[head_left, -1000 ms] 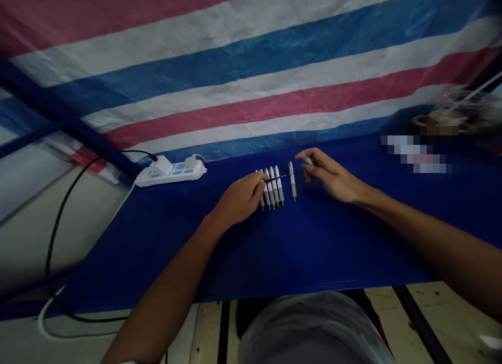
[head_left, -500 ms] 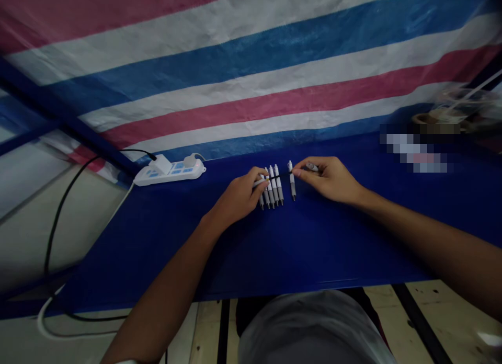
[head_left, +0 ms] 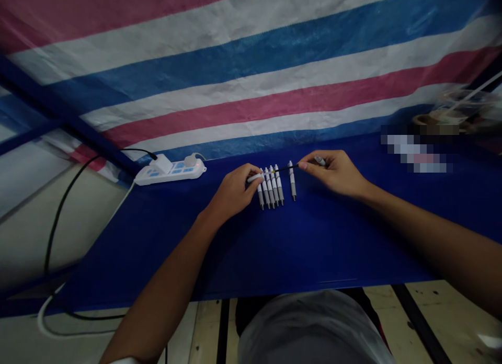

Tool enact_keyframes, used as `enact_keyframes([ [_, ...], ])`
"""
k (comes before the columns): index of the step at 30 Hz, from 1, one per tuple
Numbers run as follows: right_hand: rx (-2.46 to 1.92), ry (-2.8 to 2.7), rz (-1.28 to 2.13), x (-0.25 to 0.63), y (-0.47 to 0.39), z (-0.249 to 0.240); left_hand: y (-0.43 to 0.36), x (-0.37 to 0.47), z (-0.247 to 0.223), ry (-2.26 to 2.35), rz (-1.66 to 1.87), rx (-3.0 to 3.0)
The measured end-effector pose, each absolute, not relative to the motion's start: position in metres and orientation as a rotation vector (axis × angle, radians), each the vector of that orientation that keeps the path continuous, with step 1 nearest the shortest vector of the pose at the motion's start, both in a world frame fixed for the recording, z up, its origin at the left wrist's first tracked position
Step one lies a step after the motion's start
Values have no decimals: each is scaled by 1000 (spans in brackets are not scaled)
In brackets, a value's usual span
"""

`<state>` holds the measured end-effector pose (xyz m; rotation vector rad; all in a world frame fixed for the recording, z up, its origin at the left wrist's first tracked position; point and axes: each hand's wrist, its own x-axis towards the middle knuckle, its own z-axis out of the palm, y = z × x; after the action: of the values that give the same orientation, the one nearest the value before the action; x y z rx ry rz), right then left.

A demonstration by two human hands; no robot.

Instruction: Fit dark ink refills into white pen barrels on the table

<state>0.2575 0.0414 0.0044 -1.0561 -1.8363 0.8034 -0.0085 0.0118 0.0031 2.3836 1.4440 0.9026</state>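
Note:
Several white and grey pens (head_left: pixel 270 189) lie side by side on the blue table (head_left: pixel 314 238), and a single pen (head_left: pixel 292 182) lies a little to their right. My left hand (head_left: pixel 240 189), at the left end of the row, pinches a white pen barrel (head_left: pixel 254 178). From its right end a thin dark refill (head_left: pixel 285 169) stretches over the pens to the fingertips of my right hand (head_left: pixel 331 173), which pinch it. A grey pen part (head_left: pixel 320 160) also sticks out between the fingers of my right hand.
A white power strip (head_left: pixel 170 170) with plugs and a black cable (head_left: pixel 58 217) sits at the back left. Behind the table hangs a striped sheet (head_left: pixel 251 100). At the back right are a blurred-out item (head_left: pixel 418 154) and a clear plastic bag (head_left: pixel 466 105).
My right hand has moved right and my left hand slightly left. More of the dark refill now shows between them, and the row of pens is less covered.

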Motion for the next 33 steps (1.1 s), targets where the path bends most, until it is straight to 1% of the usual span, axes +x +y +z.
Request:
enact_keyframes([
  [7,-1030,-1848,816,258,40,5,13,-9,0,1387,948,2449],
  [10,-1005,-1872,826,253,36,3,9,-3,-1,1353,917,2473],
  [15,-970,-1979,966,242,25,-2,2,8,-3,1219,802,2556],
  [22,-978,-1975,831,253,31,3,3,4,0,1299,836,2484],
  [28,-877,-2114,926,252,32,2,3,4,-3,1277,784,2483],
  [33,-820,-2178,776,253,32,3,3,4,-2,1269,750,2467],
])
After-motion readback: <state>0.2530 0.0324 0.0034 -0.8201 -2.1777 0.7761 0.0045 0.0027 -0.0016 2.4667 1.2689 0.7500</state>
